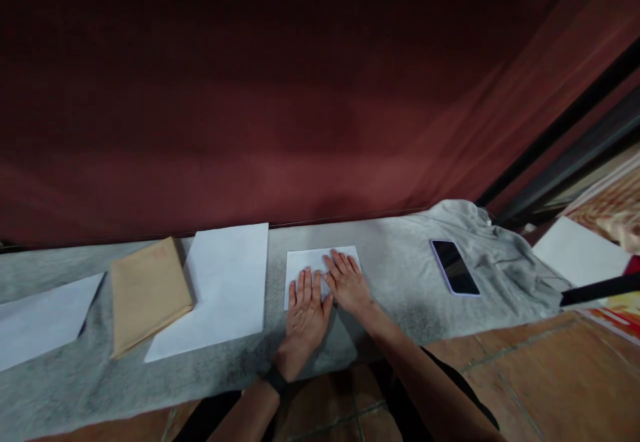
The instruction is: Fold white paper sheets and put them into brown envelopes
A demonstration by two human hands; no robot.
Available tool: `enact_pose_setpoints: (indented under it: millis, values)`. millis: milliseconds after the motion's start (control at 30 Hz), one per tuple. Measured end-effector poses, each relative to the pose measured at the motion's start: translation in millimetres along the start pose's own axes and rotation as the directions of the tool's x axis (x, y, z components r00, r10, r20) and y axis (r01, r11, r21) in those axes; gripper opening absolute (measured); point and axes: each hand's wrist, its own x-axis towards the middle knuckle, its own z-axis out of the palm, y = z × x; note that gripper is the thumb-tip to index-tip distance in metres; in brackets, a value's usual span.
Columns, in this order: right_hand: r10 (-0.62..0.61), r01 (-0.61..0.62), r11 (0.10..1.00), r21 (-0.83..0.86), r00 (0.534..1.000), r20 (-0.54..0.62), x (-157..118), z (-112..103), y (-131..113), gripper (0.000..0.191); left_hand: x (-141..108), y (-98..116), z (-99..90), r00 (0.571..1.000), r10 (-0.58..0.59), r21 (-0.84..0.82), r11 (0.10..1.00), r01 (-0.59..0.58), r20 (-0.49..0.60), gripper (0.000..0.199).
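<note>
A small white sheet of paper point(313, 259) lies on the grey cloth in front of me, perhaps folded; its layers are too fine to make out. My left hand point(306, 312) rests flat on its left part, fingers stretched out and pointing away from me. On the right part lies my right hand point(349, 282), also flat with its fingers spread. The two thumbs come close together near the middle. Both palms hide much of the sheet's near edge. A dark band circles my left wrist.
Left of my hands lie a larger white sheet point(230, 289), a brown paper envelope point(147, 295) overlapping it, and another white sheet point(45, 315). A phone point(455, 267) rests on the right of the grey cloth point(400, 282). A dark red fabric wall point(300, 129) rises behind.
</note>
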Motion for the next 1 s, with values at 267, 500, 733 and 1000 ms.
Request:
enact_pose_setpoints:
  millis: [267, 500, 733, 1000]
  values:
    - [0.054, -0.058, 0.993, -0.104, 0.998, -0.037, -2.8, -1.1, 23.4, 0.053, 9.9, 0.7, -13.7, 0.977, -0.214, 0.100, 0.972, 0.215, -0.016, 0.063]
    - [0.064, -0.065, 0.982, -0.179, 0.998, -0.012, -4.7, -4.0, 34.1, 0.053, 28.0, -12.9, -41.7, 0.943, -0.331, 0.138, 0.934, 0.331, -0.022, 0.055]
    - [0.072, -0.071, 0.980, -0.186, 0.997, -0.005, -2.9, -9.7, 37.3, 0.050, 30.3, -34.2, -42.6, 0.932, -0.363, -0.077, 0.929, 0.361, -0.010, 0.054]
    - [-0.021, 0.022, 0.999, -0.045, 0.999, 0.025, -9.7, -4.5, 5.0, 0.052, 28.5, -40.4, -48.5, 0.945, -0.326, -0.122, 0.937, 0.326, 0.017, 0.059]
